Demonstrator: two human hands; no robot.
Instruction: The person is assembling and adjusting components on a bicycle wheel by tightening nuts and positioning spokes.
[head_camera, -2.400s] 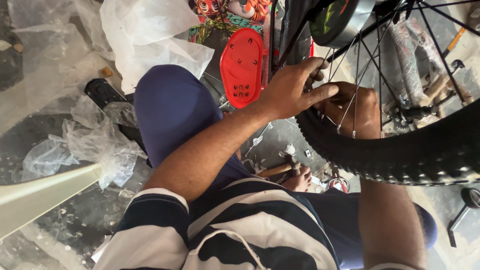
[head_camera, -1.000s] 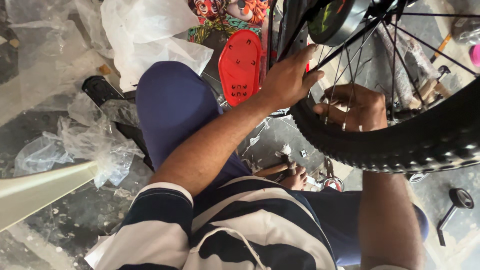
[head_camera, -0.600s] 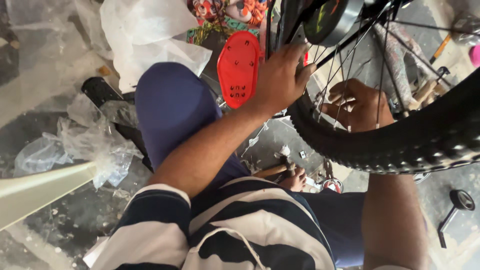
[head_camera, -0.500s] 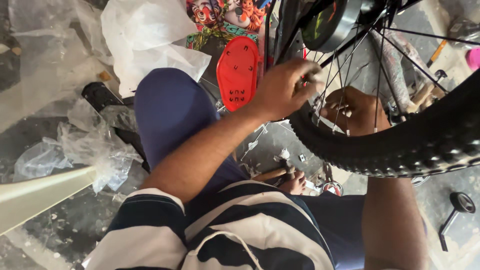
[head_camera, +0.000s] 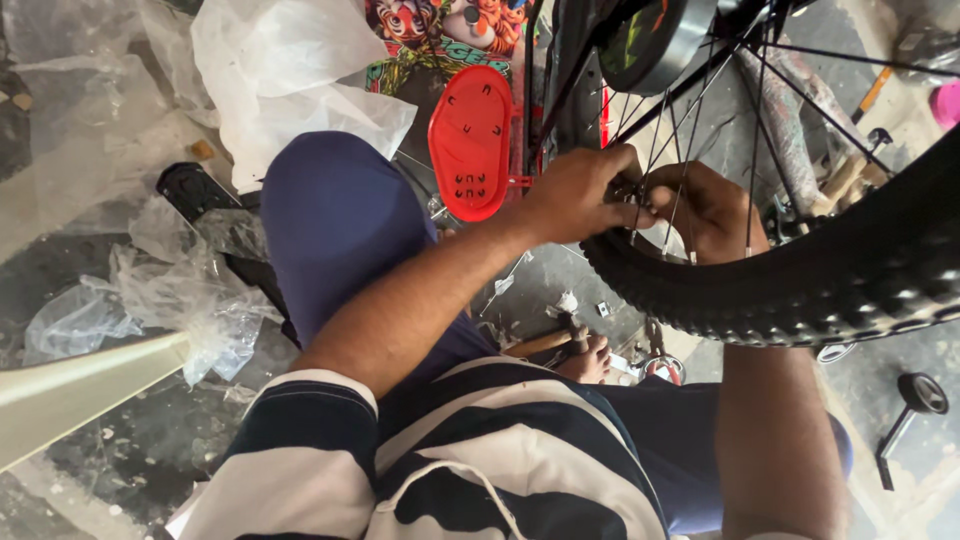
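Observation:
My left hand (head_camera: 580, 195) reaches across my blue-clad knee (head_camera: 340, 230) to a bicycle wheel and pinches a small metal part (head_camera: 628, 189) among the thin spokes (head_camera: 690, 150). My right hand (head_camera: 712, 212) sits inside the wheel, behind the spokes, its fingers curled on a spoke right beside the left fingertips. The black knobby tyre (head_camera: 800, 290) curves just below both hands. A grey hub part (head_camera: 655, 40) is above them. A red pedal (head_camera: 470, 140) sticks out just left of my left hand.
A wooden-handled hammer (head_camera: 545, 342) lies on the floor by a bare foot (head_camera: 590, 362). Crumpled clear plastic (head_camera: 170, 295), a white plastic sheet (head_camera: 290, 90) and a black pedal (head_camera: 190, 190) are at left. A cream tube (head_camera: 80, 385) crosses lower left. A small black wheel (head_camera: 922, 393) lies at right.
The wheel has shifted in view, and my left hand has dropped from the frame by the red pedal onto the spokes, meeting my right hand's fingertips.

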